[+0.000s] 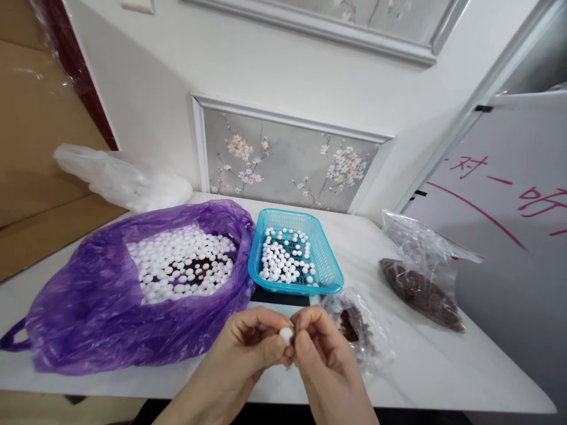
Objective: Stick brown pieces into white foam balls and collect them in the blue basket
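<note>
A small white ball (pixel 286 336) is pinched between the thumb and fingers of my left hand (pixel 241 354), just in front of the basket. My right hand (pixel 325 360) is closed right beside it, fingertips pressed together close against the ball; what they hold, if anything, is too small to make out. Beyond my hands stands a blue plastic basket (pixel 328 260) with many white balls lying on its bottom. To its left, a purple plastic bag (pixel 84 313) lies spread wide, full of similar white balls (pixel 172 254). A clear bag (pixel 370 342) with dark brown material lies near my right hand.
Another clear bag (pixel 419 289) of brown material lies at the right of the white table (pixel 482 378). A whitish plastic bag (pixel 128 180) sits at the back left, near cardboard (pixel 39 147). The wall panel (pixel 283 159) bounds the back; a whiteboard (pixel 509 236) stands right.
</note>
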Demonstrator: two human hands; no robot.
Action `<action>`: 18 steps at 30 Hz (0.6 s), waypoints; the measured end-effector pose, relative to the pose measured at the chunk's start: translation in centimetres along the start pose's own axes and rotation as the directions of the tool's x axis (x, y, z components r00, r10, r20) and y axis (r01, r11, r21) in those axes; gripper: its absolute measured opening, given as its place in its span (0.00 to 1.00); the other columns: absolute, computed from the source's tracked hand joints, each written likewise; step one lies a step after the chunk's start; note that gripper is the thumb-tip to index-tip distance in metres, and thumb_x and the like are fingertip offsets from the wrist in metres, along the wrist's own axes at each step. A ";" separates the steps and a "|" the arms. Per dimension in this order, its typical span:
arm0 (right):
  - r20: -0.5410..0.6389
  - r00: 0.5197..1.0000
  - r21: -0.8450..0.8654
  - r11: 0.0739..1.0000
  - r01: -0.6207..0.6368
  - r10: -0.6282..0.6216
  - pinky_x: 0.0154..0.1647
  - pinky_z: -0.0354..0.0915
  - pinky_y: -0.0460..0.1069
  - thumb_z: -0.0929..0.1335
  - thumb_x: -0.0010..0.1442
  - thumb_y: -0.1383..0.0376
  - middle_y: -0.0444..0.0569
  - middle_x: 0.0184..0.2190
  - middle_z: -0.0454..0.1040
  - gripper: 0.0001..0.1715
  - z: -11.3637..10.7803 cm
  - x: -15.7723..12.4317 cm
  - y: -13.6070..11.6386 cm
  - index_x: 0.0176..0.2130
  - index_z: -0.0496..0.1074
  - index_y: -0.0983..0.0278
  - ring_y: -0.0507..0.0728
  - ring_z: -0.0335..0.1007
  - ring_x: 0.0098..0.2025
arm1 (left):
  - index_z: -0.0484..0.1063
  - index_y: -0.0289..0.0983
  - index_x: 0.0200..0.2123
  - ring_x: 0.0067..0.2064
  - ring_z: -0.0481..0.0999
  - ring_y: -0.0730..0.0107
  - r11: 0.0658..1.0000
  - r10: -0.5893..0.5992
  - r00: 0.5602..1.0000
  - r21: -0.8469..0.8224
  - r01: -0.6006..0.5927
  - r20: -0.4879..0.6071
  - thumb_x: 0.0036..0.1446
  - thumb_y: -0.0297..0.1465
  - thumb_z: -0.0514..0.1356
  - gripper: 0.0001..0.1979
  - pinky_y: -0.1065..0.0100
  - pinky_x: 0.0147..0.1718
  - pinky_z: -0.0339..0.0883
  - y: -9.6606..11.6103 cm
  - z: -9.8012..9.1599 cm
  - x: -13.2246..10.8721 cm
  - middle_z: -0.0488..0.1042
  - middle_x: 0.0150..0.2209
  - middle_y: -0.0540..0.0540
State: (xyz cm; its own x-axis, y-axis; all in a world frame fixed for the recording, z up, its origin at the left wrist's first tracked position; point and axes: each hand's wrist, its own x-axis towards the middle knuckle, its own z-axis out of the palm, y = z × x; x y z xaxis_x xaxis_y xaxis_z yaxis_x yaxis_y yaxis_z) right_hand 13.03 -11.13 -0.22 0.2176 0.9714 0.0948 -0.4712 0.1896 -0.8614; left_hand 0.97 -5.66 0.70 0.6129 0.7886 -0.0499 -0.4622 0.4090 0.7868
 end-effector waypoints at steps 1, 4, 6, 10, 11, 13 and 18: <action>0.029 1.000 0.032 0.999 -0.001 0.000 0.32 0.63 0.46 0.71 0.59 0.55 0.41 0.27 0.70 0.12 -0.1 0.0 0.1 0.33 0.70 0.60 0.50 0.64 0.28 | 0.80 0.36 0.28 0.28 0.71 0.74 1.000 0.000 1.000 -0.005 0.000 0.017 0.48 0.31 0.70 0.04 0.71 0.31 0.64 0.0 0.0 0.0 0.75 0.24 0.50; 0.048 0.999 0.052 0.999 0.015 -0.017 0.33 0.64 0.47 0.70 0.60 0.56 0.42 0.28 0.71 0.11 -0.1 -0.1 0.1 0.35 0.72 0.60 0.50 0.65 0.29 | 0.80 0.36 0.29 0.28 0.71 0.74 1.000 0.004 0.999 0.010 -0.005 0.038 0.48 0.30 0.70 0.04 0.70 0.32 0.64 0.2 0.0 0.1 0.75 0.25 0.49; 0.019 1.000 0.048 0.999 0.020 -0.021 0.33 0.64 0.45 0.71 0.59 0.58 0.41 0.29 0.70 0.09 -0.1 -0.1 0.2 0.34 0.72 0.60 0.50 0.65 0.29 | 0.80 0.37 0.29 0.29 0.71 0.73 0.999 0.003 1.000 0.039 -0.004 0.024 0.48 0.30 0.70 0.04 0.69 0.32 0.64 0.4 0.0 0.0 0.75 0.25 0.49; 0.003 1.000 0.058 0.998 0.006 -0.007 0.33 0.64 0.44 0.73 0.57 0.59 0.40 0.28 0.69 0.09 -0.1 -0.1 0.2 0.33 0.71 0.60 0.50 0.64 0.30 | 0.80 0.38 0.29 0.30 0.71 0.72 0.993 0.018 1.000 0.121 -0.015 -0.022 0.47 0.30 0.70 0.04 0.70 0.33 0.65 0.5 0.3 -0.3 0.75 0.26 0.49; 0.007 1.000 0.057 0.998 0.003 -0.003 0.33 0.63 0.44 0.73 0.56 0.59 0.40 0.28 0.69 0.09 -0.1 -0.1 0.2 0.33 0.71 0.60 0.50 0.64 0.30 | 0.80 0.38 0.28 0.31 0.71 0.72 0.989 0.031 0.999 0.142 -0.026 -0.032 0.46 0.29 0.71 0.04 0.71 0.33 0.65 0.6 0.3 -0.4 0.76 0.27 0.49; 0.009 1.000 0.038 0.999 0.004 -0.004 0.32 0.63 0.44 0.73 0.56 0.58 0.40 0.28 0.69 0.10 -0.2 0.0 0.3 0.33 0.71 0.59 0.50 0.63 0.30 | 0.81 0.38 0.27 0.32 0.72 0.71 0.982 0.066 0.997 0.180 -0.056 -0.047 0.45 0.27 0.71 0.03 0.71 0.33 0.66 0.7 0.5 -0.5 0.77 0.29 0.49; -0.044 0.998 -0.025 0.998 0.052 -0.053 0.30 0.61 0.42 0.73 0.57 0.60 0.39 0.27 0.66 0.07 -0.3 -0.2 0.5 0.32 0.71 0.58 0.50 0.60 0.29 | 0.82 0.41 0.26 0.34 0.75 0.69 0.951 0.159 0.986 0.278 -0.138 -0.053 0.45 0.24 0.70 0.05 0.70 0.34 0.68 0.8 0.6 -0.5 0.78 0.30 0.49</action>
State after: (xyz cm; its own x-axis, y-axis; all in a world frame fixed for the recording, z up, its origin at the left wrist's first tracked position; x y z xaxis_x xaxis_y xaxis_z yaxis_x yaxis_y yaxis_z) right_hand 12.99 -11.26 -0.78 0.2796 0.9529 0.1178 -0.4381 0.2358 -0.8674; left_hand 0.70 -5.98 1.72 0.4968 0.8668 0.0429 -0.3455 0.1523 0.9260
